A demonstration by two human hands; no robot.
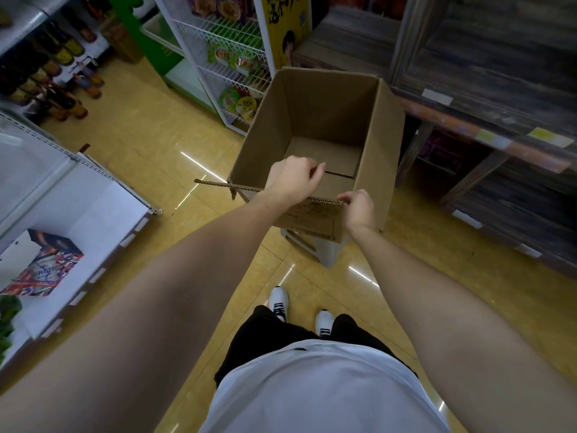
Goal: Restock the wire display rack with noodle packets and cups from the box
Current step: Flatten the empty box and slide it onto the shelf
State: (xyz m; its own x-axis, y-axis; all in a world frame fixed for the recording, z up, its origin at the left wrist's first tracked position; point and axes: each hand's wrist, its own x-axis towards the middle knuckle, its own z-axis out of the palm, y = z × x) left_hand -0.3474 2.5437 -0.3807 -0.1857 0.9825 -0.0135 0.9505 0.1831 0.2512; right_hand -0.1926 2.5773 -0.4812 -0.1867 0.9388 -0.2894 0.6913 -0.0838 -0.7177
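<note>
Both hands up on big brown cardboard box (321, 120): left hand (292, 178) and right hand (359, 209) fingers clamped on near flap, likely to shift it. Nothing inside. White wire rack (231, 57) beyond fingers, cups already in.

Glossy yellow-tan floor tiles (146, 126) filled the aisle, and thin white streaks of ceiling light glinted off them just left of the left hand and below the right one. Out to the left of the hands ran a white metal shelf (93, 201) with a colourful printed carton (40, 264) lying on it; farther up on that side stood rows of dark bottles (53, 73). To the right of the hands rose dark wood-grain shelving (487, 73) with pale price labels along its edge.
</note>
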